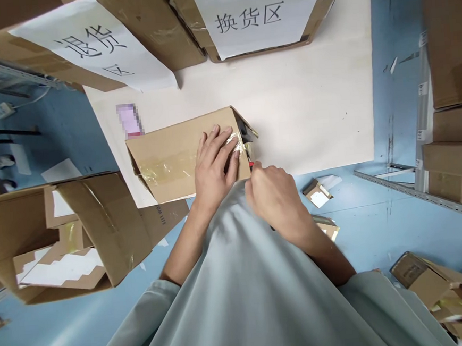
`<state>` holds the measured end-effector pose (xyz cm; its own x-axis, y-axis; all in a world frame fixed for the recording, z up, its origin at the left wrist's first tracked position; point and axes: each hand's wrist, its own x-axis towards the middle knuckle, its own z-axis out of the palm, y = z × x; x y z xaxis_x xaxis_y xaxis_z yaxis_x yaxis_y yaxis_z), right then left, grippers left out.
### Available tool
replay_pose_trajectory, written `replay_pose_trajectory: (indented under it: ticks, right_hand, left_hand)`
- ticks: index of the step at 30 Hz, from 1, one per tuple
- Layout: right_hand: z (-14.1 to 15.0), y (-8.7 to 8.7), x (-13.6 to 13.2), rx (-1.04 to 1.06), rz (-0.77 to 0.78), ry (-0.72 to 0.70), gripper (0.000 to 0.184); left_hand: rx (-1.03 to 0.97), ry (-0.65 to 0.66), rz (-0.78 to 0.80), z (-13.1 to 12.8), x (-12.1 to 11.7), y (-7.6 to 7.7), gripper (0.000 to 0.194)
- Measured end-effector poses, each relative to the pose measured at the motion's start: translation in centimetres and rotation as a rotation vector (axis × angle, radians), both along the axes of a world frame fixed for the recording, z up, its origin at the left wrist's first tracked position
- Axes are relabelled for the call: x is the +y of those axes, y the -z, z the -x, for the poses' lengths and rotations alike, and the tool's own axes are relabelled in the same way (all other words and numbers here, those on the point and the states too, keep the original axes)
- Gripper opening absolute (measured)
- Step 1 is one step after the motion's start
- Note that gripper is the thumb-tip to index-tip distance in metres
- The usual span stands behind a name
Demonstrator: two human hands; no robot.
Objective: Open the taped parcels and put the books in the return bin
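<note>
A long brown cardboard box (173, 156) lies on the white tabletop near my body, with strips of clear tape on it. My left hand (216, 166) rests flat on top of the box near its right end, fingers stretched out and slightly spread. At that right end a flap stands partly open and shows a dark gap. My right hand (272, 191) is closed around a small red-handled cutter (251, 164), mostly hidden in the fist. Its thin tip is against the taped right edge of the box, just beside my left fingers.
Two large cartons with white paper signs (258, 16) stand along the table's far side. A blurred purple item (130, 119) lies behind the box. An open carton (111, 225) of flattened cardboard is at left. Shelving with boxes (453, 155) and discarded cartons (443, 284) are at right.
</note>
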<state>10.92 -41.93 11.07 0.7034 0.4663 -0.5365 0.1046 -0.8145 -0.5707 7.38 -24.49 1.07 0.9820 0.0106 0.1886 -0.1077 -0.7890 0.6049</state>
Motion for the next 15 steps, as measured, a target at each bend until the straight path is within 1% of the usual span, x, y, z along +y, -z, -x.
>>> replay_pose_trajectory:
  ticks: [1, 3, 5, 7, 8, 11, 12, 13, 15]
  right_hand:
    - [-0.2, 0.0, 0.0, -0.012, 0.075, -0.007, 0.029]
    - [-0.5, -0.2, -0.3, -0.029, 0.153, -0.014, 0.024]
    - [-0.3, 0.1, -0.9, -0.023, 0.140, -0.001, 0.025]
    - [0.2, 0.9, -1.6, 0.005, 0.069, 0.054, 0.027]
    - [0.5, 1.5, -1.9, 0.033, 0.006, 0.106, 0.027]
    - [1.9, 3.5, -2.5, 0.145, -0.251, 0.325, 0.029]
    - [2.4, 4.0, -2.6, 0.170, -0.315, 0.391, 0.031]
    - [2.8, 4.4, -2.6, 0.178, -0.351, 0.437, 0.032]
    - [3.4, 4.4, -2.8, 0.147, -0.356, 0.453, 0.032]
  left_hand:
    - [0.001, -0.005, 0.003, -0.1, 0.0, 0.0, 0.037]
    - [0.003, -0.010, 0.010, -0.4, 0.1, 0.0, 0.037]
    - [0.011, -0.011, 0.019, -0.4, 0.1, 0.0, 0.038]
    - [0.020, -0.009, 0.027, -0.4, 0.1, 0.0, 0.039]
    - [0.022, -0.008, 0.026, -0.4, 0.2, 0.0, 0.040]
    - [0.021, -0.006, 0.013, -0.3, 0.2, 0.0, 0.040]
    - [0.018, -0.003, 0.009, -0.3, 0.2, 0.0, 0.040]
    - [0.010, -0.001, 0.007, -0.3, 0.2, 0.0, 0.039]
    - [-0.010, 0.001, 0.005, -0.3, 0.0, 0.0, 0.038]
